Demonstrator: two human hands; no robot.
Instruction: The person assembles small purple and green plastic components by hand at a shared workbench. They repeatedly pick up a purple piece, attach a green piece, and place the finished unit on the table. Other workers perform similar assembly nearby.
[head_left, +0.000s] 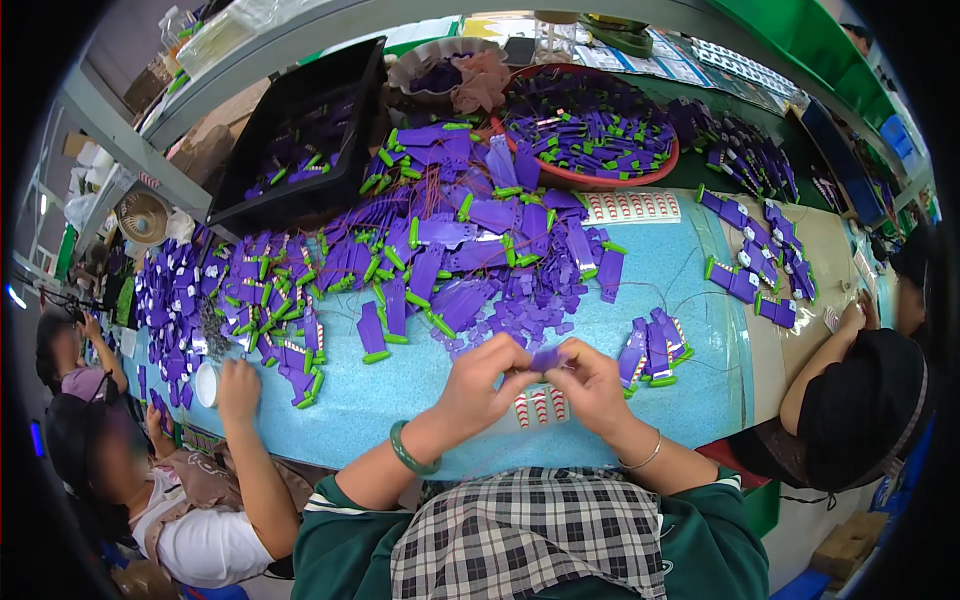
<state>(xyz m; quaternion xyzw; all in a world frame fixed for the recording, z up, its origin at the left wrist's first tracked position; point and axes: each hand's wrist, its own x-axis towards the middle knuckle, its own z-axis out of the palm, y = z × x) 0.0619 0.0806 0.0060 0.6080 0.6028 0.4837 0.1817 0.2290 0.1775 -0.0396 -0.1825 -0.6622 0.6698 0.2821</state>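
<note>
Head view, lower centre — fingers of the left hand (482, 382) and right hand (592, 386) pinch a small purple piece (545, 360) between them, apparently to steady it; a red-striped sheet (541, 407) lies just below on the blue desk (385, 400) — probably for easy reach.

Bright, fairly even light lay over the speckled blue tabletop (395, 400), with a pale sheen on the clear plastic film (737, 370) at right. The inside of the deep black rectangular tray (290, 204), far left, was dim. The long grey metal shelf beam (250, 75) on the far side bowed strongly, black vignetting ringed the view, and the small purple piece (545, 360) near the middle looked slightly blurred.
</note>
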